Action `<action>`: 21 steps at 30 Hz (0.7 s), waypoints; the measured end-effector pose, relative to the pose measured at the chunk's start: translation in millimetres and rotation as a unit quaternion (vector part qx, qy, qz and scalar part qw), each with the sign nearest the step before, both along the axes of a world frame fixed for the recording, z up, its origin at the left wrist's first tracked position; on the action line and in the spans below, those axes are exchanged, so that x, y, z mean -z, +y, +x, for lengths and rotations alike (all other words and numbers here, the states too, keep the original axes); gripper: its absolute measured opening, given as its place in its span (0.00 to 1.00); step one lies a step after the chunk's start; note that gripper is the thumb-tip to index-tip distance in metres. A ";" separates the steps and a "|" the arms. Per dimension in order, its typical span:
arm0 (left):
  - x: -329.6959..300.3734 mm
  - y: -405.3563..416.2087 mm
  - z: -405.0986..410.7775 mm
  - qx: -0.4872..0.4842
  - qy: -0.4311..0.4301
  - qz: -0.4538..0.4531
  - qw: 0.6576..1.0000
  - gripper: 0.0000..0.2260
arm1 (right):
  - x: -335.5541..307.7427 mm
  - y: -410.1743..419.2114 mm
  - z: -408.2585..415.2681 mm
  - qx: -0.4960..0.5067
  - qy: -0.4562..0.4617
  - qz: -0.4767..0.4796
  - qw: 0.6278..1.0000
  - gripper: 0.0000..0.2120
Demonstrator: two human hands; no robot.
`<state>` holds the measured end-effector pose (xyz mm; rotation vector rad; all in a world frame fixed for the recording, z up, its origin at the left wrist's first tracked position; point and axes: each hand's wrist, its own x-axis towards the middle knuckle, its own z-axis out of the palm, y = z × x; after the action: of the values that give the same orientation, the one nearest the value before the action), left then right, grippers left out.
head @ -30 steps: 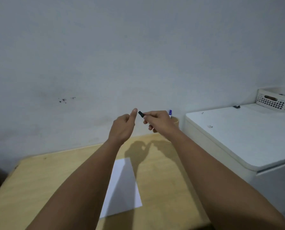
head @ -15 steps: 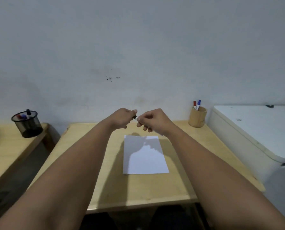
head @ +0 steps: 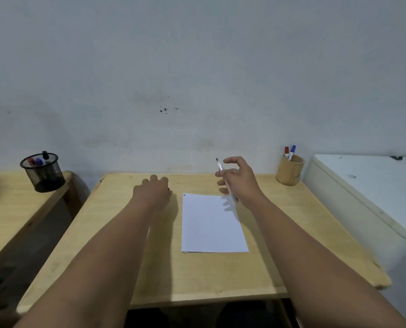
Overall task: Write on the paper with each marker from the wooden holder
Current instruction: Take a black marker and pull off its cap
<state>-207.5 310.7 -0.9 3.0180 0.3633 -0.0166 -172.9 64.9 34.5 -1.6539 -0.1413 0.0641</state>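
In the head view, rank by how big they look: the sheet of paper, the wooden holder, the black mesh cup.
1. Sheet of paper
2. Black mesh cup
3. Wooden holder
The two cups look close, so their order is unsure.

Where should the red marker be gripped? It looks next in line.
Grip the red marker by its capped top from above. Only that end shows over the wooden holder rim. It stands near upright, close beside the blue marker, so pinch across it and lift straight up.
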 end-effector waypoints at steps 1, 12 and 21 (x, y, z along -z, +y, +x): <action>5.2 -0.4 1.6 0.003 0.014 0.013 1.000 0.17 | -1.8 -2.3 0.0 0.000 0.019 0.034 0.999 0.09; 26.5 3.0 4.3 0.003 0.011 -0.011 1.000 0.16 | -3.4 -23.2 13.2 -0.046 0.164 0.263 0.950 0.17; 44.7 -13.6 -71.7 0.245 -0.256 -0.056 0.933 0.14 | 16.2 4.2 7.5 0.064 0.104 0.136 0.983 0.06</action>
<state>-279.2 297.1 -45.6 2.7656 -0.4216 0.6660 -165.4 69.1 18.3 -1.3711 0.1125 0.1143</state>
